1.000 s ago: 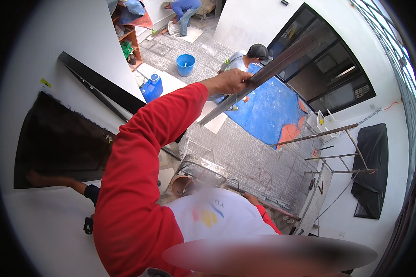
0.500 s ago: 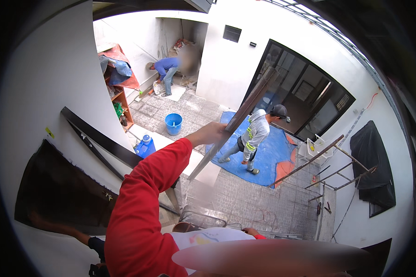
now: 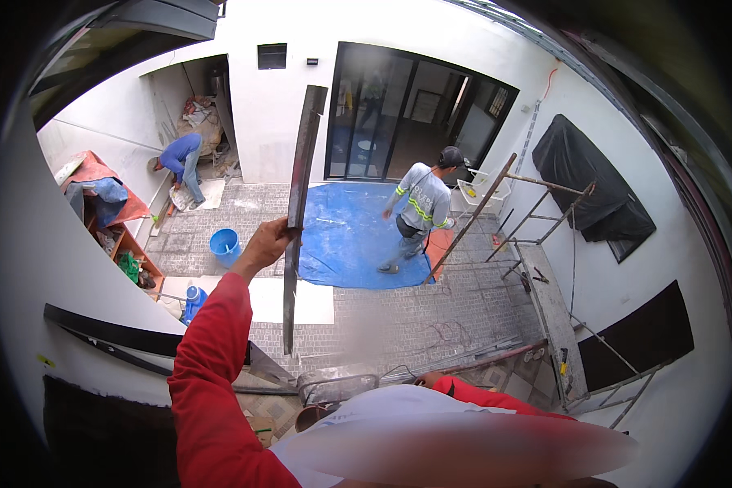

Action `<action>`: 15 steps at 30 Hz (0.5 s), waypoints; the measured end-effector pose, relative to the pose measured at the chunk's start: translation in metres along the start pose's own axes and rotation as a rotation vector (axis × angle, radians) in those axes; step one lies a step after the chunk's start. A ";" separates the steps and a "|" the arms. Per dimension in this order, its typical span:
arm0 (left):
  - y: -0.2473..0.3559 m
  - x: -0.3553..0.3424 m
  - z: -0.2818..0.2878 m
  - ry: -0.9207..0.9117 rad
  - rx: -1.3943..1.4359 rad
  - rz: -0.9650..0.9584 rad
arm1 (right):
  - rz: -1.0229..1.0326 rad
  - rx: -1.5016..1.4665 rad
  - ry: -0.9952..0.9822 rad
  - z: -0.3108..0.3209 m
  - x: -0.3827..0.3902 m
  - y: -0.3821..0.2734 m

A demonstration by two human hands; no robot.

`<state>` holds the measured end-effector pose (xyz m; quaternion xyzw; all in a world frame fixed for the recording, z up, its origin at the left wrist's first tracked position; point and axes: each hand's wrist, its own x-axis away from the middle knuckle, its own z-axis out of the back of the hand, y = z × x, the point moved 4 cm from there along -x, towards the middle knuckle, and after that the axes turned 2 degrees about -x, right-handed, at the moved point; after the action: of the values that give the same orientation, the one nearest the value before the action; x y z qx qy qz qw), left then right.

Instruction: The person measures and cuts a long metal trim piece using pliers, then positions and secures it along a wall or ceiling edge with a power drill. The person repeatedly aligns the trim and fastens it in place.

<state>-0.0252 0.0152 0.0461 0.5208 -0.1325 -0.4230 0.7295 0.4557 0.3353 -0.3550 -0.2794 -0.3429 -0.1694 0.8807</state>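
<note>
My left hand (image 3: 266,246), at the end of an outstretched red sleeve (image 3: 213,346), is closed around a long dark metal bar (image 3: 302,163). The bar stands nearly upright, reaching above and below my fist, with a notch at its upper end. Beyond it lies a blue tarp (image 3: 350,232) on the paving. Low in the picture, past the white shirt (image 3: 407,403), a little of my right hand (image 3: 429,380) shows beside a metal frame (image 3: 337,386); its fingers are mostly hidden.
A person in a grey shirt (image 3: 421,199) walks on the tarp. Another in blue (image 3: 180,159) bends at the far left. A blue bucket (image 3: 224,244), a metal scaffold frame (image 3: 537,199), a long plank (image 3: 555,317) and a sliding glass door (image 3: 415,114) surround the yard.
My view has swung right. The bar has gone from slanted to nearly upright in my left hand. The person in grey has stepped towards the scaffold frame.
</note>
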 end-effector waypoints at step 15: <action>-0.047 -0.005 -0.006 -0.036 0.185 0.094 | -0.016 -0.042 0.051 0.003 0.023 -0.032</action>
<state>-0.0473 0.0183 0.0042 0.5714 -0.2083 -0.3838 0.6948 0.4549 0.3093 -0.3248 -0.2908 -0.3187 -0.1907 0.8818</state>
